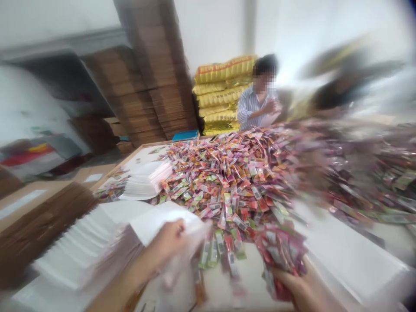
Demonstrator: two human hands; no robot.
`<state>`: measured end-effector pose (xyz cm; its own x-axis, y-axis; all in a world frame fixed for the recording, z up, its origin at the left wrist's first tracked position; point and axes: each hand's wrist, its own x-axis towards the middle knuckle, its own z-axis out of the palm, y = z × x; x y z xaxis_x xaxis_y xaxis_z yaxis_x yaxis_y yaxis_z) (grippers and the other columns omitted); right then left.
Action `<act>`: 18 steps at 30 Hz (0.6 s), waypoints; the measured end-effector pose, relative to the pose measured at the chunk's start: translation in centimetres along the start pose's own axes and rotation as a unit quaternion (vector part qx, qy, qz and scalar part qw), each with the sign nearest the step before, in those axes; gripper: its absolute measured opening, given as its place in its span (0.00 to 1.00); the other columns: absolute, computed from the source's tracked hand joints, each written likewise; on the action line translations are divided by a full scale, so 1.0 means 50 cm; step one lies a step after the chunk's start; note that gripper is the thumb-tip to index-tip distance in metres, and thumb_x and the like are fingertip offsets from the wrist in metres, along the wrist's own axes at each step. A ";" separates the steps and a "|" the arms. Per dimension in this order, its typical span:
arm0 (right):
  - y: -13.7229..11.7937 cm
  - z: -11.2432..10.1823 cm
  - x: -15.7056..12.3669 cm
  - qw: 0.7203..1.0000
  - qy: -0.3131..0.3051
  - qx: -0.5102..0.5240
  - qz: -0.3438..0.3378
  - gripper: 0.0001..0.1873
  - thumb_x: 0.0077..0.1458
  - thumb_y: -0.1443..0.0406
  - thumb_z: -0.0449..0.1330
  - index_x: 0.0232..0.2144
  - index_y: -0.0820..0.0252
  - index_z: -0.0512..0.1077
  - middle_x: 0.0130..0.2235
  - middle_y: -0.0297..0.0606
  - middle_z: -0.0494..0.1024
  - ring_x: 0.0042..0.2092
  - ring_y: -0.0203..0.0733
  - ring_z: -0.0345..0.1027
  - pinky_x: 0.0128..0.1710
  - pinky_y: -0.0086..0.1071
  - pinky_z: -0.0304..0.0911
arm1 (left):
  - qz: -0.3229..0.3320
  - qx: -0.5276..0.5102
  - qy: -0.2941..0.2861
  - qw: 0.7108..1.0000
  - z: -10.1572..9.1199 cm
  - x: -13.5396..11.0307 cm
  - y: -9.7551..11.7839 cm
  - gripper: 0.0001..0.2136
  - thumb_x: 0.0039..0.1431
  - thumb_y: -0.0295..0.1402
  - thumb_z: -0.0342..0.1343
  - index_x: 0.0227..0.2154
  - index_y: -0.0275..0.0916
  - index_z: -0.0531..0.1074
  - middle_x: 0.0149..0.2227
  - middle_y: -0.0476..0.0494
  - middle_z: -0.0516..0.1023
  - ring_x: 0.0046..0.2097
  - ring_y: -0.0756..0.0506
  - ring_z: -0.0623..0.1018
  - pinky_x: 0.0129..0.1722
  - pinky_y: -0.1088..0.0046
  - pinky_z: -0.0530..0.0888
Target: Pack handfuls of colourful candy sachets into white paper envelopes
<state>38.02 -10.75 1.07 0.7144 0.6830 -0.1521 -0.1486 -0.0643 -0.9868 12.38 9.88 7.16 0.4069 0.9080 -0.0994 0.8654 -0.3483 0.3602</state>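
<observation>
The picture is smeared by motion. My left hand [169,242] is closed on a clear plastic bag [182,255] with a white top, held near the table's front edge. My right hand [299,286] grips a bundle of small colourful sachets [281,255], mostly red. Between the two hands lie a few loose green and pink sachets [221,251]. Right behind them a big heap of mixed sachets [240,173] covers the table [351,255].
A fanned stack of white bags [84,247] lies at my left, a second stack [146,180] farther back. A person in a striped shirt [256,104] works across the table. Flattened cardboard [156,73] and yellow sacks [221,93] stand behind.
</observation>
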 end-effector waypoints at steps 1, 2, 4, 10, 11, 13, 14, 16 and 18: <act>-0.020 0.004 0.006 1.000 -0.008 -0.004 -0.010 0.23 0.37 0.58 0.68 0.38 0.62 0.72 0.31 0.42 0.80 0.29 0.50 0.73 0.28 0.36 0.68 | 0.031 -0.034 -0.020 0.999 0.072 -0.022 0.044 0.05 0.43 0.24 0.55 0.23 0.40 0.72 0.21 0.53 0.73 0.26 0.47 0.72 0.26 0.75 0.61; -0.034 0.013 0.010 0.999 -0.031 -0.016 -0.024 0.24 0.39 0.59 0.68 0.40 0.62 0.72 0.31 0.41 0.80 0.28 0.48 0.73 0.26 0.35 0.67 | 0.052 -0.064 -0.022 0.996 0.141 -0.039 0.083 0.06 0.42 0.24 0.55 0.23 0.40 0.72 0.22 0.52 0.74 0.26 0.47 0.72 0.27 0.75 0.61; -0.038 0.040 0.015 0.988 -0.098 -0.087 -0.082 0.24 0.41 0.63 0.66 0.43 0.61 0.70 0.31 0.38 0.79 0.28 0.46 0.72 0.26 0.33 0.66 | 0.066 -0.108 -0.009 0.992 0.251 -0.056 0.136 0.06 0.46 0.25 0.52 0.23 0.39 0.73 0.22 0.48 0.75 0.26 0.46 0.72 0.28 0.73 0.63; 0.098 0.078 0.002 0.794 -0.084 -0.518 -0.308 0.33 0.46 0.75 0.59 0.56 0.55 0.65 0.37 0.43 0.76 0.38 0.50 0.70 0.38 0.38 0.64 | 0.037 -0.180 0.033 0.982 0.323 0.003 0.106 0.12 0.52 0.34 0.51 0.16 0.39 0.67 0.15 0.50 0.68 0.21 0.47 0.69 0.22 0.74 0.60; 0.118 0.078 -0.002 0.755 -0.088 -0.558 -0.334 0.33 0.49 0.75 0.58 0.58 0.53 0.63 0.36 0.43 0.75 0.38 0.50 0.69 0.38 0.38 0.63 | 0.034 -0.179 0.047 0.982 0.316 0.014 0.098 0.12 0.52 0.34 0.50 0.15 0.39 0.66 0.14 0.52 0.66 0.20 0.47 0.68 0.22 0.75 0.59; 0.140 0.077 -0.006 0.702 -0.106 -0.595 -0.377 0.31 0.53 0.74 0.56 0.59 0.52 0.62 0.35 0.42 0.74 0.36 0.48 0.68 0.38 0.39 0.62 | 0.045 -0.165 0.078 0.982 0.301 0.028 0.101 0.12 0.53 0.32 0.49 0.16 0.40 0.64 0.15 0.52 0.65 0.21 0.48 0.67 0.22 0.75 0.58; 0.143 0.077 -0.006 0.688 -0.114 -0.601 -0.390 0.30 0.54 0.73 0.56 0.59 0.52 0.62 0.34 0.42 0.74 0.36 0.47 0.68 0.38 0.39 0.62 | 0.059 -0.152 0.092 0.982 0.294 0.030 0.111 0.11 0.53 0.31 0.48 0.16 0.40 0.63 0.15 0.52 0.65 0.21 0.48 0.67 0.23 0.75 0.58; 0.139 0.082 0.000 0.685 -0.124 -0.604 -0.387 0.26 0.55 0.72 0.56 0.56 0.52 0.64 0.35 0.41 0.74 0.36 0.47 0.68 0.39 0.39 0.62 | 0.106 -0.118 0.113 0.981 0.282 0.023 0.145 0.10 0.54 0.29 0.48 0.18 0.40 0.65 0.17 0.51 0.67 0.23 0.48 0.67 0.25 0.73 0.59; 0.127 0.090 0.011 0.705 -0.129 -0.609 -0.342 0.19 0.56 0.71 0.55 0.49 0.54 0.70 0.36 0.42 0.75 0.38 0.48 0.69 0.39 0.39 0.62 | 0.174 -0.083 0.118 0.974 0.272 -0.002 0.181 0.08 0.53 0.27 0.50 0.21 0.40 0.68 0.21 0.49 0.70 0.26 0.46 0.69 0.30 0.71 0.61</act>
<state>34.41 -7.50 -5.05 0.1636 0.9565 0.2417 0.9782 -0.1255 -0.1654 24.17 3.47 -2.19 0.5716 0.7767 0.2646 0.6202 -0.6201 0.4805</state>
